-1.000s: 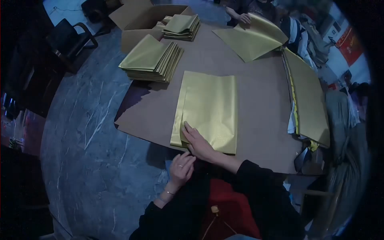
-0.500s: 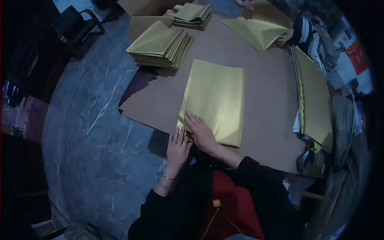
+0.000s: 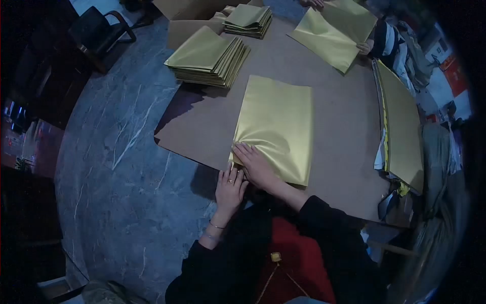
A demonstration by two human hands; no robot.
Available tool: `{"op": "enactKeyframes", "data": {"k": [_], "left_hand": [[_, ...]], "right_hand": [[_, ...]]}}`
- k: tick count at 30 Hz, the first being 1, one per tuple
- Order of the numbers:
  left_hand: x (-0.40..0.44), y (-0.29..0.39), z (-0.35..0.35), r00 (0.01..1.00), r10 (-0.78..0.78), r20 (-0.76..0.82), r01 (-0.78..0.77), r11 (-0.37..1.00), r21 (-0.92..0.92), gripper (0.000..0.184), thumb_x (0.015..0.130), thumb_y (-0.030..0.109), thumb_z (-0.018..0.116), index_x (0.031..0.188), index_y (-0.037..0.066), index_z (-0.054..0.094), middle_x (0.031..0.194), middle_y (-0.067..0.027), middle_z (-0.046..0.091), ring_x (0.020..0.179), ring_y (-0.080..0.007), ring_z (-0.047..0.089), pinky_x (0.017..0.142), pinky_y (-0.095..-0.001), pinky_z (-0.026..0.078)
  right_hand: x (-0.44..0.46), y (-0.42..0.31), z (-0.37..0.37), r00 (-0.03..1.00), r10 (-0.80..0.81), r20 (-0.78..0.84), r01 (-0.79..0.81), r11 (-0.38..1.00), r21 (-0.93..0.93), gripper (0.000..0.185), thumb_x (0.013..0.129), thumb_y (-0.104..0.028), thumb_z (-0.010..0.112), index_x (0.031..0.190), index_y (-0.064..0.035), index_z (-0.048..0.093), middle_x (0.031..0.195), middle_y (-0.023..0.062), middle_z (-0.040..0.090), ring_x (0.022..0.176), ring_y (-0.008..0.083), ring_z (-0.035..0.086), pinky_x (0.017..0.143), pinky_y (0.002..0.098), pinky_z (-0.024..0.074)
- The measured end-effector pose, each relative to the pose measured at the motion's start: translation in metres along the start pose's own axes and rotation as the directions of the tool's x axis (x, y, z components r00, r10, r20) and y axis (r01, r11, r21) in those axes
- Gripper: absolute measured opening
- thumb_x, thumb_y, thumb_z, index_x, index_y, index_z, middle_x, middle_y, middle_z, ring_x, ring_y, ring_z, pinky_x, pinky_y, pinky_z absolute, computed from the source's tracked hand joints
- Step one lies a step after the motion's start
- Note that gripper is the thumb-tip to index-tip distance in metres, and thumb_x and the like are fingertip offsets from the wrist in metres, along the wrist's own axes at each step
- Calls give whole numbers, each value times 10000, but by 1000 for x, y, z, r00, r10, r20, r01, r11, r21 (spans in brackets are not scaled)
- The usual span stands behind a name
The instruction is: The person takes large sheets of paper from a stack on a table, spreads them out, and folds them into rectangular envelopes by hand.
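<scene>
A folded sheet of gold paper [image 3: 276, 114] lies on the brown table in front of me, with creases fanning out from its lower left part. My right hand [image 3: 254, 161] rests flat on that part, fingers stretched out and pressing the paper. Close beside it, my left hand [image 3: 231, 186] touches the sheet's lower left corner at the table edge. Its fingers are extended, and a ring and bracelets show on it. Whether the left fingertips pinch the corner cannot be made out.
Two stacks of folded gold paper [image 3: 210, 58] [image 3: 248, 21] stand at the table's far left, by an open cardboard box [image 3: 195, 33]. Across the table [image 3: 344, 126], another person's hands hold a gold sheet [image 3: 329, 35]. A pile of flat gold sheets [image 3: 402, 126] lies along the right edge.
The sheet under my right hand has wrinkled more around the fingers. My hands stay near the same corner. Across the table, the other person's gold sheet has shifted and opened out.
</scene>
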State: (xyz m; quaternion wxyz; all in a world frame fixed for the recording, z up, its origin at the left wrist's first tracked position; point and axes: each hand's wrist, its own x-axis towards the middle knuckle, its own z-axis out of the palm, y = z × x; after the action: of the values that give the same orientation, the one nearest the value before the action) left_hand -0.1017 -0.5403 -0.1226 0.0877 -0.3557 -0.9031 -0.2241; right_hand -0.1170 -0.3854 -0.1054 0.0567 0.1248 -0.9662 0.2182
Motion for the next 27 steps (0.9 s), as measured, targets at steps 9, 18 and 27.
{"op": "enactKeyframes", "data": {"k": [9, 18, 27], "left_hand": [[-1, -4, 2, 1000, 20, -10, -20, 1000, -11, 386, 872, 286, 542, 1146, 14, 557, 1225, -176, 499, 1250, -345, 387, 1005, -509, 309], [-1, -5, 2, 1000, 17, -4, -17, 1000, -20, 394, 882, 306, 520, 1155, 24, 555, 1247, -173, 483, 1268, -341, 362, 1022, -510, 280], [0, -5, -1, 1000, 6, 6, -5, 1000, -29, 373, 869, 285, 544, 1129, 19, 561, 1242, -167, 483, 1255, -336, 377, 1003, -504, 312]], "right_hand": [[-3, 2, 0, 997, -43, -57, 45, 999, 28, 540, 829, -99, 471, 1352, -32, 355, 1404, 156, 357, 1315, 319, 315, 1092, 445, 226], [-5, 1, -4, 999, -43, 2, 43, 998, 43, 611, 808, -95, 517, 1374, -15, 302, 1423, 163, 314, 1337, 317, 267, 1096, 441, 211], [-4, 0, -6, 999, -35, 37, 34, 999, 27, 633, 818, -113, 532, 1393, -39, 277, 1453, 137, 273, 1353, 304, 235, 1109, 437, 185]]}}
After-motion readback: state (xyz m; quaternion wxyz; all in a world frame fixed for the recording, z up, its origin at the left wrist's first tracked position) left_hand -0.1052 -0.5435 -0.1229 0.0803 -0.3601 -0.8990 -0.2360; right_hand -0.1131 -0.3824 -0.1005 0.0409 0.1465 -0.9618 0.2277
